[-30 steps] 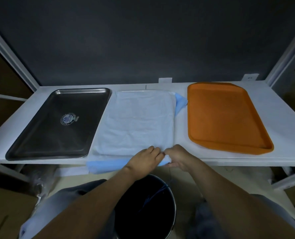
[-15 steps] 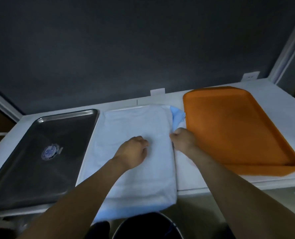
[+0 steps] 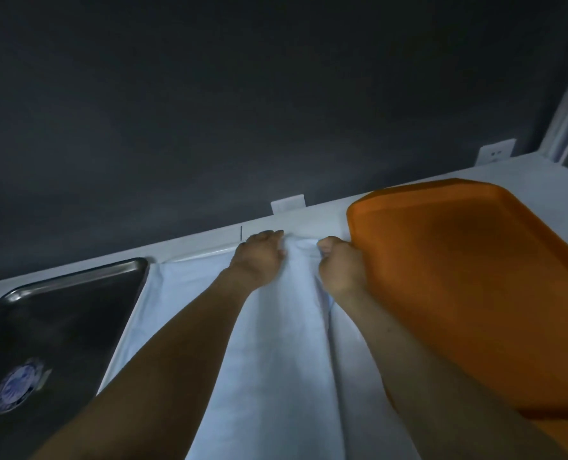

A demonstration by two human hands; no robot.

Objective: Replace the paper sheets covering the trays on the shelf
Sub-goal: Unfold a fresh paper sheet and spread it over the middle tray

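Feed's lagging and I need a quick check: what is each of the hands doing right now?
Left hand: closed, fingers curled on the far edge of the paper sheet.
Right hand: closed, gripping the same far edge.

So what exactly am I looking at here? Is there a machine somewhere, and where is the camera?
There is no machine here: these are a person's two bare hands. The view comes from a camera worn on the person's head, looking forward and down, so the forearms reach in from the bottom. On the white shelf lie a shiny rectangular steel tray at the left, a pale blue-white paper sheet in the middle, and an orange plastic tray at the right. The left hand and the right hand both grip the sheet's far edge with curled fingers, and the paper bunches up between them.
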